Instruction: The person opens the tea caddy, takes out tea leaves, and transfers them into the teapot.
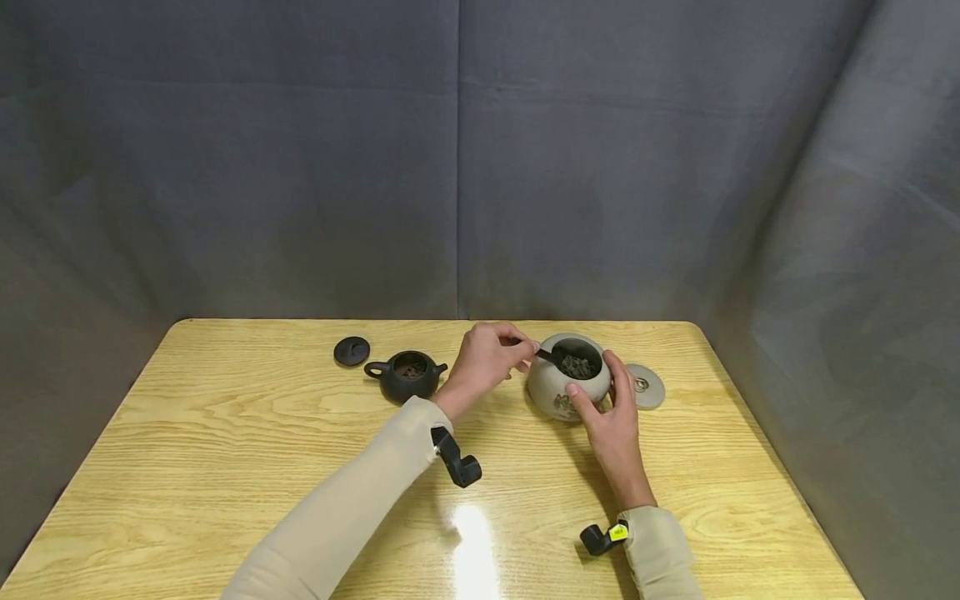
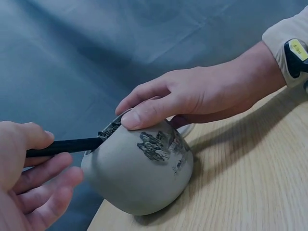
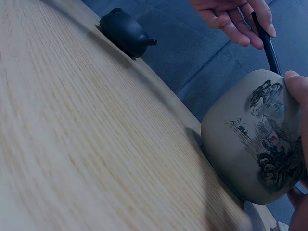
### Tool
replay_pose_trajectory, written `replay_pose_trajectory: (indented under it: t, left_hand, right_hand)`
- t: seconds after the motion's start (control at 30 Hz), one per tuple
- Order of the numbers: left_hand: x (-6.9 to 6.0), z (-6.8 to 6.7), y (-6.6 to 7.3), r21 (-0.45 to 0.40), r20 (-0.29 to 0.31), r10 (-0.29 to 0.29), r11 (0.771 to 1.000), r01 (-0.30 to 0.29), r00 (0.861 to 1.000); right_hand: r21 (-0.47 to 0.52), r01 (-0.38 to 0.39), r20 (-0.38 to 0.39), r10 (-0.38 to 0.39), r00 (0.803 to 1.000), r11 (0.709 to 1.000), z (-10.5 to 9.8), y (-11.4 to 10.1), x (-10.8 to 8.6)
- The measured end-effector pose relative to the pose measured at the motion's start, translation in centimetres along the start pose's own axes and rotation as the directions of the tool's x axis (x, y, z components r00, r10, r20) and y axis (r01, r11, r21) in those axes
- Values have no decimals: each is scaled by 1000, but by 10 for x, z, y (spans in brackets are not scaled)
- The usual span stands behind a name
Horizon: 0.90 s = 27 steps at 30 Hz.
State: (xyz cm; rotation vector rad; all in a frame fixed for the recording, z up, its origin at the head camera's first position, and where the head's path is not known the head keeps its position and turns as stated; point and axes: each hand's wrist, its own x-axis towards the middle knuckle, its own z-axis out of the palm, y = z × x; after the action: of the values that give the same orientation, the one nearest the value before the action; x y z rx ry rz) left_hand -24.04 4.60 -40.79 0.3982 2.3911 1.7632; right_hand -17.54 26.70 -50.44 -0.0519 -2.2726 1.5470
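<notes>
No text reads clearly; the yellow label [image 1: 618, 532] on the right wrist mount [image 1: 596, 541] bears tiny characters.

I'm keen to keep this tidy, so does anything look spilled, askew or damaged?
Nothing stands out. I see no spill on the table, nor visible damage to the teapot or grey jar. The dark lid and grey lid lie beside them. The jar, held by the right hand, might be tipped slightly, but I can't tell.
</notes>
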Motion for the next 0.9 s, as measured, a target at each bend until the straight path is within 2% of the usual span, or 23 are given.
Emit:
replay_pose_trajectory:
  t: [0.43, 0.63, 0.77, 0.9]
  left_hand:
    - [1, -9, 0, -52, -40, -41, 998, 39, 998]
    - [-2, -16, 0, -98, -46, -48, 994, 43, 998]
    - [-4, -20, -1, -100, -55, -53, 994, 48, 997]
    - [-7, -23, 0, -120, -60, -64, 991, 56, 996]
  right_hand:
    - [6, -10, 10, 10, 1000, 1000, 6, -3, 1]
    - [14, -14, 19, 14, 1000, 1000, 7, -8, 2]
    - [13, -19, 13, 19, 1000, 1000, 7, -8, 1]
    - [7, -17, 5, 17, 1000, 1000, 5, -2, 1]
